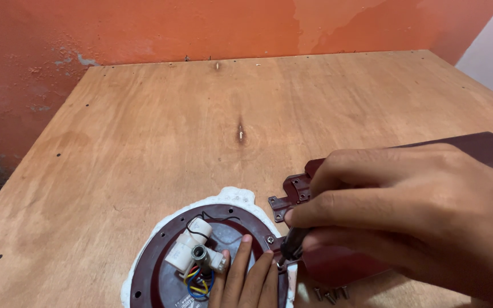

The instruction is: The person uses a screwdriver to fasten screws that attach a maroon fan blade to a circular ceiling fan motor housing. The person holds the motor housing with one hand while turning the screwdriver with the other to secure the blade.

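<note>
From the head view: my right hand is clenched round a dark screwdriver, tip at the maroon fan motor plate near the table's front edge; my left hand lies flat, fingers extended, on that plate, beside the white capacitor.

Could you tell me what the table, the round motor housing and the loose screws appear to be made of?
Table: bare plywood, by its grain, knot and nailed edges. Motor housing: probably painted metal, glossy maroon with punched holes; plastic is possible. Screws: likely steel, small, grey and shiny. The left hand rests on the housing; the right hand grips a dark tool.
</note>
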